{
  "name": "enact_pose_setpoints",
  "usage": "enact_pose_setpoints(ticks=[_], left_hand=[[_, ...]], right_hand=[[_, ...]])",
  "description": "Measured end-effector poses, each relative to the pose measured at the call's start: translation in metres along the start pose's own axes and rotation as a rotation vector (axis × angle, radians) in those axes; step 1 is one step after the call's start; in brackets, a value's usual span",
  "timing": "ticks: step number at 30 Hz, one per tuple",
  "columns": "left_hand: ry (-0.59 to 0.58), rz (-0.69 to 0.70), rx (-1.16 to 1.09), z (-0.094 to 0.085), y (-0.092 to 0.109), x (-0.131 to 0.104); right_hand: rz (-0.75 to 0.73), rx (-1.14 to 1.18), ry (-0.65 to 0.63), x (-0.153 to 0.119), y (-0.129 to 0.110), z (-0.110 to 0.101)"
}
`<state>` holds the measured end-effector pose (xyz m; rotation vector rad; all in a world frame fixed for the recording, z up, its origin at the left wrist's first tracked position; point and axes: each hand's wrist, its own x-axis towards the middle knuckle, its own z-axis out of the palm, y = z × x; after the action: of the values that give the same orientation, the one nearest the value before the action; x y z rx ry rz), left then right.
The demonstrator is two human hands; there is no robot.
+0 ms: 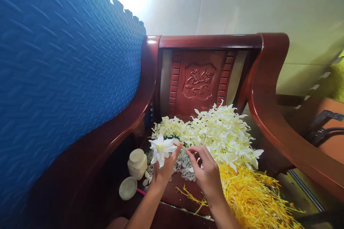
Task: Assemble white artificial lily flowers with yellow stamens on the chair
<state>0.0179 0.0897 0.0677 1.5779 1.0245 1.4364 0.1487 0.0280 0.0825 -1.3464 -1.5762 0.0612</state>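
Above the chair seat, my left hand (166,167) is closed, with a white artificial-looking flower (160,147) showing at its fingers, petals spread toward me. Its fingertips meet those of my right hand (206,169), which pinches a small pale piece that I cannot make out clearly. Beneath and between both hands lie many small pale ring-shaped pieces (185,167). Just behind them rises a heap of white petal pieces (223,134). Beside my right wrist spreads a pile of yellow strands (249,196).
A reddish-brown carved wooden chair (209,42) surrounds everything with its back and curved arms. Left of my hands stand a whitish jar (137,164), a round lid (128,188) and a pink stick (141,191). A blue foam mat (72,61) stands along the left arm.
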Motion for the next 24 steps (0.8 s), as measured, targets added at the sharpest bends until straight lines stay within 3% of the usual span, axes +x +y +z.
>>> enact_pose_setpoints(ticks=[2, 8, 13, 20, 24], left_hand=[[0.061, -0.011, 0.012, 0.002, -0.001, 0.0], [0.014, -0.105, -0.053, 0.005, -0.003, -0.003], [-0.003, -0.119, -0.089, 0.005, -0.004, -0.002], [0.004, -0.189, -0.343, 0.008, -0.001, -0.002], [0.007, -0.202, -0.359, 0.007, 0.003, -0.001]], right_hand=[[-0.057, -0.077, -0.007, -0.001, 0.003, -0.001], [-0.271, -0.257, -0.03, -0.002, 0.009, -0.01], [-0.367, -0.333, -0.027, -0.003, 0.011, -0.015], [-0.232, -0.208, 0.161, -0.004, 0.0, 0.005], [-0.023, -0.054, 0.171, -0.005, -0.007, 0.015]])
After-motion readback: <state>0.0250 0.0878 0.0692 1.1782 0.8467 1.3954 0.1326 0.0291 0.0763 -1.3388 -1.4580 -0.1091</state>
